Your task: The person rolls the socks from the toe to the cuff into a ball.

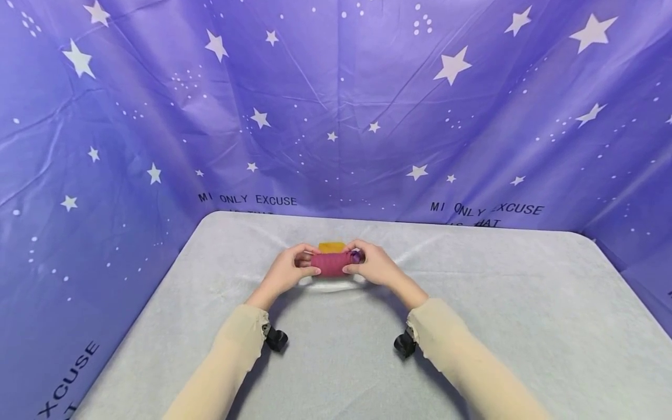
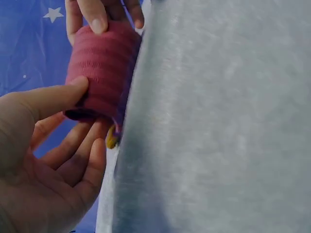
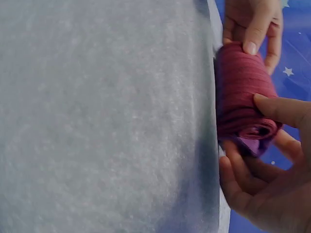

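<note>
Left hand (image 1: 285, 270) pinching one end of rolled maroon fabric (image 1: 331, 265), right hand (image 1: 377, 266) pinching other; roll spanning between them near far edge of counter (image 1: 336, 361), yellow piece (image 1: 332, 247) showing behind.

Bright head view; dimmer, softer wrist views

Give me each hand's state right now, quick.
Left hand: closed, holding the left end of the rolled maroon ribbed fabric.
Right hand: closed, holding the right end of it.
</note>
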Demonstrator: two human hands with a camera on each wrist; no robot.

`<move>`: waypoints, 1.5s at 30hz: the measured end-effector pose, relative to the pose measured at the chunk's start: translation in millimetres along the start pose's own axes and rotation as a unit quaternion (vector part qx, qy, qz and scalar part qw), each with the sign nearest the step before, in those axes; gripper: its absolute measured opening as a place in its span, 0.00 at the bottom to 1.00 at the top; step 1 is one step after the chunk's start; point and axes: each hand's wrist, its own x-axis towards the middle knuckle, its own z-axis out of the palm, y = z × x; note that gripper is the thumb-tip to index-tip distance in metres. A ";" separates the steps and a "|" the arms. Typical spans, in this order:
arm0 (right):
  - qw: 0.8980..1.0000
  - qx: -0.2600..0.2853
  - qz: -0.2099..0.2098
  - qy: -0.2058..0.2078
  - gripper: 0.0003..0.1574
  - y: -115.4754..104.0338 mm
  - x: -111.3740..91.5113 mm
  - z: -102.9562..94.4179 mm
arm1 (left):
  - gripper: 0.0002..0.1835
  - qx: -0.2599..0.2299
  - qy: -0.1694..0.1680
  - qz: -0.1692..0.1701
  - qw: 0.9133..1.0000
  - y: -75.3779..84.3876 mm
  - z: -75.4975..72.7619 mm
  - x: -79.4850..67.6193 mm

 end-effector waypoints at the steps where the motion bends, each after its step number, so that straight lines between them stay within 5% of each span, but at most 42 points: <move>1: 1.000 -0.001 0.011 -0.006 0.21 0.2 0.8 -0.6 | 0.21 0.003 -0.001 -0.001 1.000 0.0 0.3 -0.3; 9: 0.998 -0.007 0.068 -0.014 0.24 -0.3 13.3 -0.9 | 0.24 0.086 0.009 -0.014 0.996 9.5 6.3 7.8; 14: 0.999 -0.035 0.017 0.037 0.26 -3.7 13.2 -0.6 | 0.18 0.114 0.020 -0.061 0.991 14.0 6.2 19.2; 22: 0.991 -0.124 -0.030 0.035 0.35 -6.9 17.8 9.2 | 0.16 0.127 0.013 -0.102 0.987 12.5 4.7 30.8; 27: 0.985 -0.163 -0.029 0.053 0.33 -3.8 27.5 13.7 | 0.19 0.149 0.044 -0.042 0.987 16.3 7.2 32.5; 29: 0.987 -0.152 -0.019 0.048 0.32 -5.0 31.9 11.0 | 0.21 0.194 0.048 0.013 0.980 20.3 7.1 32.7; 32: 0.990 -0.132 -0.009 0.043 0.32 -5.7 37.0 6.5 | 0.24 0.290 0.029 0.076 0.954 24.0 8.0 35.3; 34: 0.992 -0.125 -0.011 0.034 0.34 -4.1 38.9 5.5 | 0.26 0.340 0.008 0.088 0.936 23.8 9.6 37.1; 36: 0.992 -0.123 -0.018 0.021 0.37 -1.3 39.7 6.0 | 0.27 0.362 -0.004 0.080 0.929 21.9 11.3 38.8; 38: 0.992 -0.122 -0.033 0.013 0.38 2.0 40.2 7.2 | 0.27 0.356 -0.004 0.061 0.932 19.4 11.8 39.9; 40: 0.993 -0.108 -0.046 0.014 0.39 4.6 39.9 7.1 | 0.25 0.321 0.002 0.045 0.946 17.5 10.6 40.2; 45: 0.998 -0.010 -0.067 0.019 0.37 8.0 33.8 -1.6 | 0.22 0.120 -0.002 0.009 0.993 14.0 1.9 34.7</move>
